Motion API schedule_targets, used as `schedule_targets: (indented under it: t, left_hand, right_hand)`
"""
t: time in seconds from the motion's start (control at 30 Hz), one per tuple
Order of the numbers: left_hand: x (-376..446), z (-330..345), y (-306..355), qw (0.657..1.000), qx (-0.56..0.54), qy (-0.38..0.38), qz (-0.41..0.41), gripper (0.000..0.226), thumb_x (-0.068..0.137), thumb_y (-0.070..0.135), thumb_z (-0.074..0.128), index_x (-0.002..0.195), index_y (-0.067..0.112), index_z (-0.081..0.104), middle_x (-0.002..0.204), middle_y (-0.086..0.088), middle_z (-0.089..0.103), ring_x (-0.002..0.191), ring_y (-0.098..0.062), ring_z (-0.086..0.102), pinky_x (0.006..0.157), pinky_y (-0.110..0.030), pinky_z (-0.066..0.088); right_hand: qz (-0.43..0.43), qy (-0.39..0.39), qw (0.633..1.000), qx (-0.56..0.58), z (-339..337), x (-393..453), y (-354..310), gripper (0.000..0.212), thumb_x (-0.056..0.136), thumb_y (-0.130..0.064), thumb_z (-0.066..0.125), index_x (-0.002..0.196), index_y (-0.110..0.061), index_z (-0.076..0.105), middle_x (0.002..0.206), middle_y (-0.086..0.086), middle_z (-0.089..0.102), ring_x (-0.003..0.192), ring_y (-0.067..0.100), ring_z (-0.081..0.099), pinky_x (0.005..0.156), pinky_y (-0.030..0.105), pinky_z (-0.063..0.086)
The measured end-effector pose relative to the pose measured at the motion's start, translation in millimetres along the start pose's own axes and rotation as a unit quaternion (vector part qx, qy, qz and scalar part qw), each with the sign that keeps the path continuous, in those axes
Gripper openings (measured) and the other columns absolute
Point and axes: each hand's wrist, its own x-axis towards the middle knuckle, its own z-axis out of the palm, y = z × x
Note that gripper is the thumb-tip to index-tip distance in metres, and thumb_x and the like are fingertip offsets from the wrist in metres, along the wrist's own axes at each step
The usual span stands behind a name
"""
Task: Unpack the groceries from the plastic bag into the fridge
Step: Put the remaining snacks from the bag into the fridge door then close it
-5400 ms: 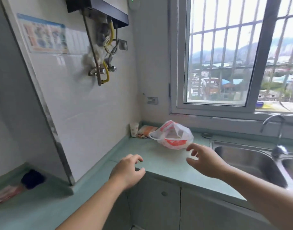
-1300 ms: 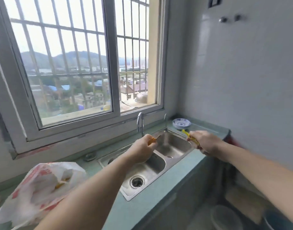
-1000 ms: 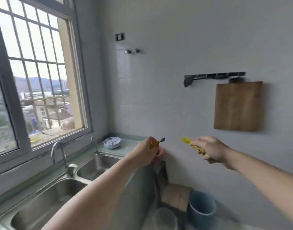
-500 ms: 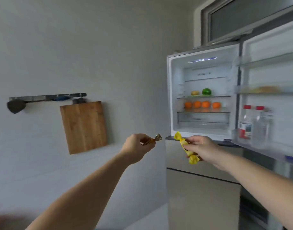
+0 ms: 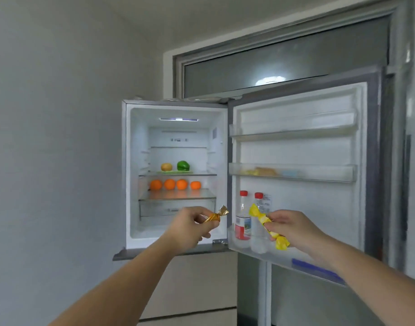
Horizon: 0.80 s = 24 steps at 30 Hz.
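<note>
While facing the open fridge (image 5: 131, 175), holding two wrapped sweets up in front of it, one per hand. Left hand (image 5: 190, 228) raised before the lower part of the fridge compartment, its fingers (image 5: 207, 218) pinching a gold-wrapped candy (image 5: 215, 215) by one end, the free twisted end sticking up and to the right. Right hand (image 5: 289, 228) raised before the open door (image 5: 295, 147), its fingers (image 5: 275, 220) pinching a yellow-wrapped candy (image 5: 260, 216) around the middle, one twisted end pointing up-left, the other hanging below the palm. Both candies sitting in the air, apart from each other, touching no shelf.

Inside the compartment, showing a yellowish fruit (image 5: 166, 166) and a green pepper (image 5: 183, 165) side by side on the upper glass shelf (image 5: 201, 174), resting on something flat and green. Beneath them, lining up four oranges (image 5: 175, 184) in a row on the next shelf, with a clear drawer (image 5: 154, 208) below that, partly hidden by the left hand.

On the door, standing two red-capped bottles (image 5: 243, 217) upright in the lowest bin, just behind the yellow-wrapped candy. Middle door bin (image 5: 319, 174) holding some pale items, too blurred to tell apart. Top door bin (image 5: 295, 132) showing nothing clear through its frosted front.
</note>
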Motion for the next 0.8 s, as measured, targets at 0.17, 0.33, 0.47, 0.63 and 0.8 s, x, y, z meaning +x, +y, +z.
schedule_targets:
  t: [0.17, 0.33, 0.47, 0.63, 0.8]
  left_hand:
    - [78, 30, 8, 0.993, 0.026, -0.047, 0.105, 0.008, 0.092, 0.025, 0.064, 0.094, 0.022, 0.071, 0.079, 0.004, 0.069, 0.071, -0.012, 0.068, 0.062, -0.024, 0.052]
    - [154, 55, 32, 0.980, 0.053, -0.074, 0.176, 0.011, 0.096, 0.028, 0.056, 0.098, 0.026, 0.067, 0.089, 0.003, 0.070, 0.083, -0.014, 0.067, 0.072, -0.025, 0.053]
    - [208, 72, 56, 0.973, 0.049, -0.044, 0.222, 0.011, 0.095, 0.027, 0.058, 0.098, 0.025, 0.068, 0.090, 0.000, 0.071, 0.085, -0.014, 0.068, 0.075, -0.030, 0.055]
    - [271, 87, 90, 0.958, 0.070, -0.038, 0.274, 0.017, 0.093, 0.031, 0.061, 0.098, 0.018, 0.071, 0.085, 0.000, 0.068, 0.074, -0.011, 0.056, 0.070, -0.024, 0.045]
    - [323, 106, 89, 0.951, 0.113, -0.067, 0.281, 0.020, 0.092, 0.029, 0.062, 0.104, 0.017, 0.072, 0.096, 0.003, 0.067, 0.089, -0.015, 0.058, 0.078, -0.027, 0.046]
  right_hand:
    - [0.034, 0.064, 0.996, -0.049, -35, 40, 11, 0.012, 0.084, -0.011, 0.062, 0.086, -0.018, 0.072, 0.078, 0.008, 0.069, 0.076, 0.021, 0.070, 0.063, 0.029, 0.046]
    - [0.002, 0.117, 0.989, -0.086, -81, 92, 9, 0.007, 0.085, -0.015, 0.064, 0.086, -0.016, 0.071, 0.071, 0.002, 0.066, 0.067, 0.013, 0.066, 0.061, 0.027, 0.044]
    - [-0.106, 0.185, 0.964, -0.161, -113, 133, -6, 0.004, 0.084, -0.020, 0.069, 0.086, -0.018, 0.071, 0.078, 0.006, 0.071, 0.064, 0.016, 0.065, 0.057, 0.028, 0.050]
    - [-0.173, 0.199, 0.930, -0.257, -147, 176, -25, 0.005, 0.084, -0.031, 0.069, 0.088, -0.030, 0.069, 0.085, -0.012, 0.066, 0.056, 0.005, 0.053, 0.051, 0.012, 0.043]
    - [-0.129, 0.164, 0.915, -0.345, -164, 213, -22, 0.007, 0.084, -0.032, 0.069, 0.090, -0.030, 0.069, 0.091, -0.011, 0.066, 0.064, 0.008, 0.055, 0.055, 0.018, 0.040]
